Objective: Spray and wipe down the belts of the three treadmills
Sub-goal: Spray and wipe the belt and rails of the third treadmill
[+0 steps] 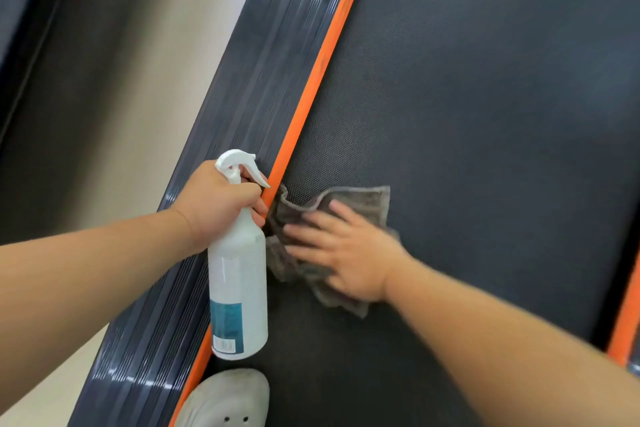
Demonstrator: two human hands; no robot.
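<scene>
Head view: the left hand (214,204), left of centre, grips the neck of a white spray bottle (239,270), fingers curled round it just under the trigger. The bottle hangs upright over the orange strip (318,80) that edges the dark belt (485,114). Just right of the bottle, the right hand (346,253) lies flat with straight, spread fingers, pressing a crumpled grey cloth (367,199) onto the belt beside the strip. A ribbed side rail (249,80) runs diagonally left of the strip. A pale shoe (225,399) stands on the belt at bottom centre.
</scene>
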